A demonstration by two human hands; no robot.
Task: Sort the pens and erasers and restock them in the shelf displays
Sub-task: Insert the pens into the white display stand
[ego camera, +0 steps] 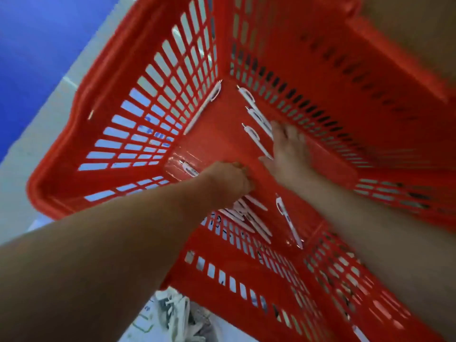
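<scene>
Both my arms reach down into a red plastic basket with slotted walls. Several white pens lie scattered on its floor. My left hand is closed around a bunch of white pens that stick out below the fist. My right hand lies flat with fingers spread, its fingertips touching white pens along the far right wall. One pen rests in the far left corner, another near the front wall, and one sits just left of my left hand. No erasers show.
The basket stands on a pale floor beside a blue surface at the upper left. A white and grey sneaker shows below the basket's near wall. The view is blurred.
</scene>
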